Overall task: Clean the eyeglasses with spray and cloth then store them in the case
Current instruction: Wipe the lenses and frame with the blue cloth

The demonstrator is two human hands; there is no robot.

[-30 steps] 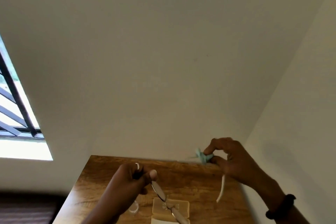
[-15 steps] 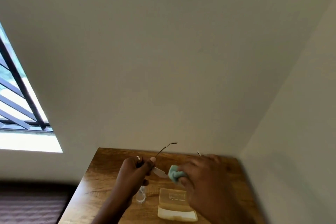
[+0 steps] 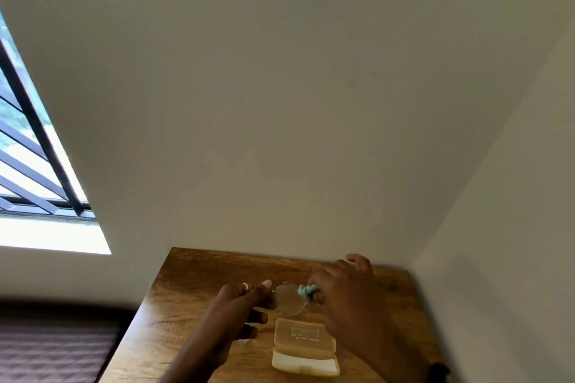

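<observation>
Right hand (image 3: 345, 292) has brought the cloth (image 3: 306, 291) onto the eyeglasses (image 3: 287, 301); seemingly touching

1. Table (image 3: 193, 289) sits in the corner: back wall (image 3: 280, 102) behind it, side wall (image 3: 513, 196) on its right, window (image 3: 31, 165) off to the left.
2. Case (image 3: 305, 348) lies on the table, toward the near edge.
3. Glasses (image 3: 289, 301) are up just behind the case, between the 2 hands.
4. Left hand (image 3: 236, 305) holds them from the left, right hand (image 3: 345, 292) comes in from the right.
5. Cloth (image 3: 306, 291) is pinched in the right hand, touching the glasses' right side.
</observation>
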